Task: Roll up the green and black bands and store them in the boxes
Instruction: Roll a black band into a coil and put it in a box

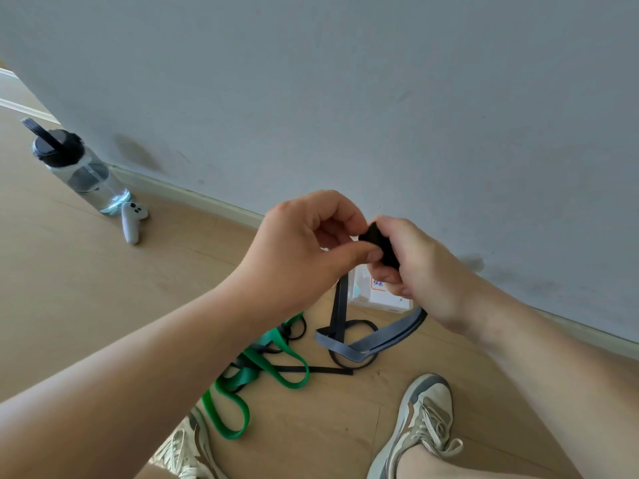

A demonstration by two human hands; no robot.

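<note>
Here both hands (345,250) pinch the black band (380,245).

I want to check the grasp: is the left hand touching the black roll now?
Touching. The head view shows the left hand with its thumb tip pressed against the black roll, which the right hand also grips.

**Two hands pinch a roll**

Both bare arms reach forward and meet in the middle. The left hand (297,243) is curled, its thumb tip pressing on a small black roll (380,245). The right hand (418,267) wraps its fingers round the same roll from the other side. Both wrists are bent inward.
</note>
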